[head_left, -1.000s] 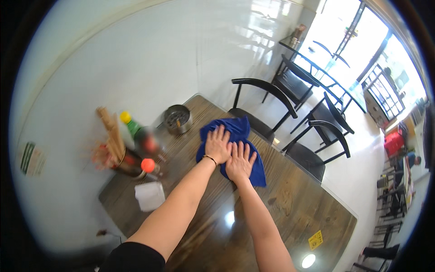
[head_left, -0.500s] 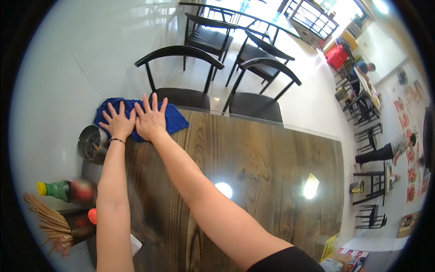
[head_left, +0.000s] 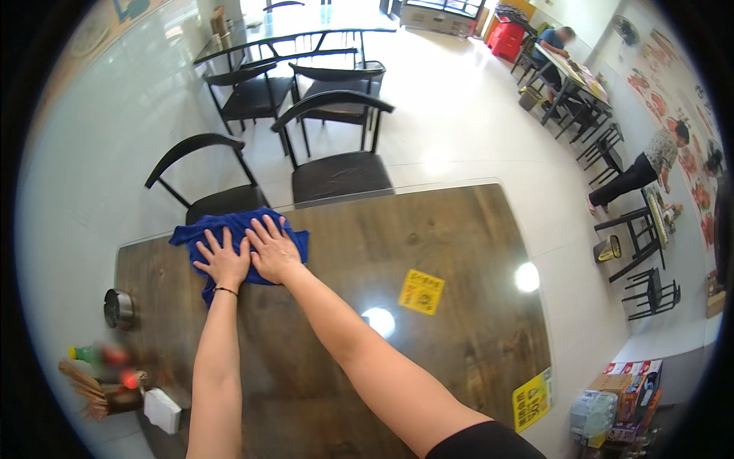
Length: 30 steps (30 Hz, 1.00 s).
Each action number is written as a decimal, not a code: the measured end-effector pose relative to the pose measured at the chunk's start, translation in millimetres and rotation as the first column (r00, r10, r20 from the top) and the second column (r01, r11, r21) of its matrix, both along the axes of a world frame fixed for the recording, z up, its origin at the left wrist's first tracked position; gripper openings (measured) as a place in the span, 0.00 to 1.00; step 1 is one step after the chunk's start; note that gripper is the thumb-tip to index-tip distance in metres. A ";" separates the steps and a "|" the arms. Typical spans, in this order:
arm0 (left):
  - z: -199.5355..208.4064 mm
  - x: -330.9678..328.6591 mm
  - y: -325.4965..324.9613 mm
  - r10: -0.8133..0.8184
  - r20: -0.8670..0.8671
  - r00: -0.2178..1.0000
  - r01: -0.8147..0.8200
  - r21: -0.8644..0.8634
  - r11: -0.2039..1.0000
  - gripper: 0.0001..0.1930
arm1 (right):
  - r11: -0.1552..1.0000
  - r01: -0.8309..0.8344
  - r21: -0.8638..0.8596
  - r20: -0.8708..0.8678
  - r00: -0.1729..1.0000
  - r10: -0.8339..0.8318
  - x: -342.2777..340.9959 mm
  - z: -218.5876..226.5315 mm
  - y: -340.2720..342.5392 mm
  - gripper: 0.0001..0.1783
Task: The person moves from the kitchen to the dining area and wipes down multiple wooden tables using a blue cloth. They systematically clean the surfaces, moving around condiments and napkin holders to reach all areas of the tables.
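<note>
A blue cloth (head_left: 264, 222) lies spread on the dark wood-grain table (head_left: 459, 245), near its far edge. Both palms press flat on it side by side, thumbs nearly touching. My left hand (head_left: 227, 262), with a dark band at the wrist, has its fingers spread. My right hand (head_left: 275, 252) rests just to the right, fingers also stretched out. Left of the cloth, by the table's left edge, stands a round metal ashtray-like pot (head_left: 118, 309). Two yellow stickers lie on the tabletop, one in the middle right (head_left: 421, 291) and one at the near right corner.
At the left edge stand a chopstick holder (head_left: 121, 399), blurred bottles and a white napkin box (head_left: 162, 410). Black chairs (head_left: 342, 172) line the far side, with another table (head_left: 298, 30) beyond. Two people are at tables on the right. Stacked boxes (head_left: 623, 398) sit at lower right.
Both hands have slid the blue cloth rightward along the far edge, away from the metal pot. The view has turned, showing more of the table and room.
</note>
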<state>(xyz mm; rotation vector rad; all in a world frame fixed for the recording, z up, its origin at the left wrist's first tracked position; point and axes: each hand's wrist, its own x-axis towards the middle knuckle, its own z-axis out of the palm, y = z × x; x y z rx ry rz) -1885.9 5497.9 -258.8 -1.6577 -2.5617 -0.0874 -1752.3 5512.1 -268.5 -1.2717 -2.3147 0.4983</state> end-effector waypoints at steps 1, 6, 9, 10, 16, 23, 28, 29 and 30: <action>3.2 34.5 7.1 -0.039 0.005 0.999 0.039 0.013 0.999 0.33 | 0.999 0.038 0.009 0.014 0.999 -0.038 34.2 0.9 2.7 0.31; -2.9 209.3 47.0 -0.309 0.051 0.950 0.302 0.110 0.947 0.32 | 0.969 0.238 0.061 0.159 0.956 -0.245 207.8 -2.5 15.3 0.33; -6.4 314.3 63.7 -0.450 0.059 0.891 0.431 0.199 0.880 0.30 | 0.930 0.361 0.067 0.230 0.901 -0.367 305.7 -5.8 22.0 0.33; 3.6 357.1 64.9 -0.485 0.053 0.873 0.477 0.117 0.871 0.30 | 0.904 0.415 0.102 0.257 0.867 -0.427 344.4 -5.7 21.2 0.32; -5.6 513.2 72.6 -0.696 0.058 0.716 0.690 0.092 0.718 0.27 | 0.786 0.608 0.114 0.463 0.667 -0.583 483.6 1.8 2.4 0.32; 15.5 565.2 23.6 -0.788 0.238 0.568 0.799 0.074 0.597 0.28 | 0.742 0.660 0.120 0.360 0.668 -0.652 526.6 -4.0 -67.8 0.32; -5.8 541.0 -26.4 -0.832 0.313 0.458 0.816 0.224 0.533 0.25 | 0.837 0.521 0.164 0.217 0.809 -0.546 535.8 -9.0 -107.0 0.35; -3.4 524.8 -35.9 -0.845 0.329 0.422 0.825 0.247 0.508 0.25 | 0.818 0.566 0.097 0.262 0.779 -0.570 536.4 -7.1 -108.1 0.33; -4.6 502.3 -42.1 -0.854 0.340 0.394 0.832 0.262 0.488 0.25 | 0.781 0.612 0.120 0.366 0.705 -0.608 517.9 -1.3 -107.1 0.30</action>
